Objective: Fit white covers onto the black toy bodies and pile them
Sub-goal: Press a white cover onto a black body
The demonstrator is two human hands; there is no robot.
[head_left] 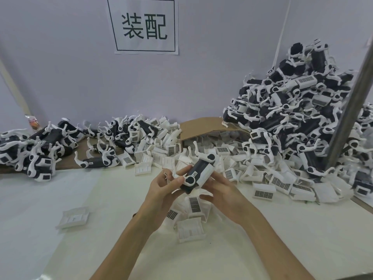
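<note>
White tabletop (60,199) set against pale wall. Frame centre: black toy body (196,171) held up between both hands. Left hand (161,190) curled round lower end; right hand (224,193) gripped under white cover (206,174) seated on body's right side. Loose covers (194,205) strewn just below and behind hands; single cover (73,217) lying apart, lower left. Tall pile of toys (292,110) heaped upper right beside metal pole (351,102); lower heap (40,152) spread at left. Cardboard box (201,124) tipped at centre back. Printed sign (144,25) taped to wall, top centre.
</note>
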